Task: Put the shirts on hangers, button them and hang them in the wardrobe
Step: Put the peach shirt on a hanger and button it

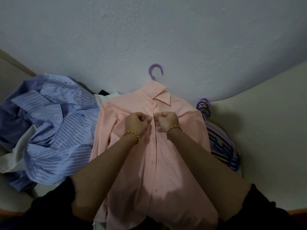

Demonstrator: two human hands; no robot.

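Observation:
A pink shirt [179, 146] lies face up on a pale bed [265, 130], collar toward the wall, on a purple hanger whose hook [155, 71] sticks out above the collar. My left hand [137, 122] and my right hand [167, 121] meet at the shirt's front placket, just below the top button. Each hand pinches one edge of the placket with curled fingers. Further buttons show lower down the placket between my forearms.
A heap of blue striped shirts [49, 130] with some white cloth lies to the left of the pink shirt. A stack of purple and blue hangers [219, 143] rests to its right. A white wall [149, 30] rises behind the bed.

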